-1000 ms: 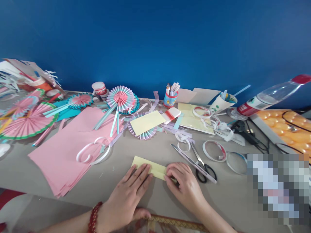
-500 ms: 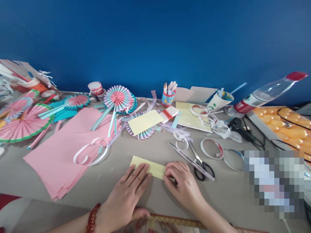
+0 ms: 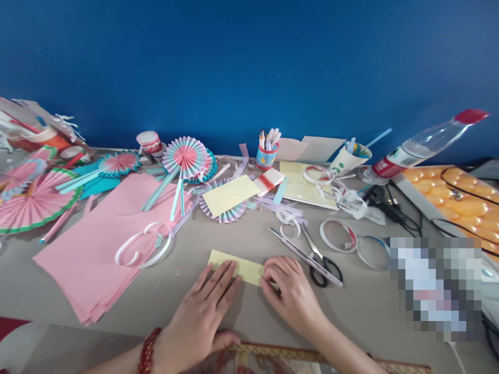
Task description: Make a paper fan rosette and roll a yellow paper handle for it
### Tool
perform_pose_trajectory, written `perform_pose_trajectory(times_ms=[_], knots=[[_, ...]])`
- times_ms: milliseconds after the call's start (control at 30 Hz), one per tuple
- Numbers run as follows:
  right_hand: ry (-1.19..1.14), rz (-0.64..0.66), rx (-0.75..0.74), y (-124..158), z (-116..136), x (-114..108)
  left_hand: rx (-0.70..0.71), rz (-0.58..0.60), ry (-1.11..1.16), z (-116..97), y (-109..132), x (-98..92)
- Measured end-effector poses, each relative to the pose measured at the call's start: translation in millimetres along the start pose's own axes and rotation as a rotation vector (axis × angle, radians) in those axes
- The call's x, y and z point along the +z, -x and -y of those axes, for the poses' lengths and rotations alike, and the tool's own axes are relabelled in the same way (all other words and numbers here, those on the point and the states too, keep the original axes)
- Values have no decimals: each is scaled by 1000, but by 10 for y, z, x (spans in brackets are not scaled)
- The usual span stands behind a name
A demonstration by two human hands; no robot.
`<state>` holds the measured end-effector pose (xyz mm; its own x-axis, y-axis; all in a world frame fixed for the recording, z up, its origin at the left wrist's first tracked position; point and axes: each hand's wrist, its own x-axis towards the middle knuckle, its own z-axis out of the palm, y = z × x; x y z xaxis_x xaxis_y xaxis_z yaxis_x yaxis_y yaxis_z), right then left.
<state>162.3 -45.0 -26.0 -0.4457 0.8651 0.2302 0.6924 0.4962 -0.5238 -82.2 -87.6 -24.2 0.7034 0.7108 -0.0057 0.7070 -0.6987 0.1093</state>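
Note:
A pale yellow strip of paper (image 3: pixel 249 271) lies flat on the grey table in front of me. My left hand (image 3: pixel 212 306) presses on its left part, palm down with fingers stretched out and a red bead bracelet at the wrist. At the strip's right end, my right hand (image 3: pixel 290 291) has its fingers curled and closed on the paper's near edge; the fingertips are partly hidden. Just to the right of that hand lie black-handled scissors (image 3: pixel 325 270) and a slim light-coloured craft knife (image 3: pixel 306 255).
Stacked pink paper (image 3: pixel 81 254) lies at left, with folded paper fans (image 3: pixel 185 156) behind. Another yellow strip (image 3: pixel 230 195), tape rolls (image 3: pixel 338 236), a pen cup (image 3: pixel 267 156), a paper cup (image 3: pixel 349 160) and a tilted plastic bottle (image 3: pixel 413 150) stand or lie toward the blue wall.
The camera view has shifted slightly, so the things on the table appear a little further left. Both hands keep nearly the same place on the yellow strip.

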Motion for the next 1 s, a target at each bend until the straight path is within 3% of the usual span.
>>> perform_pose_trajectory(times_ms=[1000], knots=[[-9,-12,40,24,-2,34,-1,11,23,27,-8,-1]])
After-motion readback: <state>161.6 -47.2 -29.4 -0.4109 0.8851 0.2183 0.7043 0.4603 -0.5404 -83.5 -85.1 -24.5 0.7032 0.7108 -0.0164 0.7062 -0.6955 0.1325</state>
